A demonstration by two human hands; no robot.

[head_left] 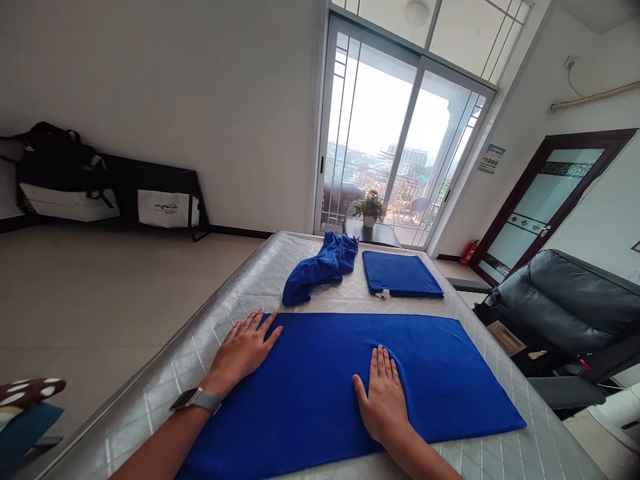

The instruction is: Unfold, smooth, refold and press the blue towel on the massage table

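A blue cloth (320, 387) lies spread flat across the near part of a quilted silver-white mattress (240, 287). My left hand (245, 350) rests at the cloth's far left corner, fingers spread, a watch on the wrist. Flat on the middle of the cloth is my right hand (384, 400), palm down with its thumb apart; a small ripple shows in the fabric beside it. Beyond the spread cloth, a crumpled blue cloth (323, 267) lies to the left. To its right sits a neatly folded blue cloth (400, 273) with a white tag at its near edge.
A potted plant (370, 208) stands on a dark table past the mattress's far end, before glass sliding doors (373, 120). On the right is a dark leather armchair (575, 300) holding several items. A black rack (160, 175) with bags stands along the left wall.
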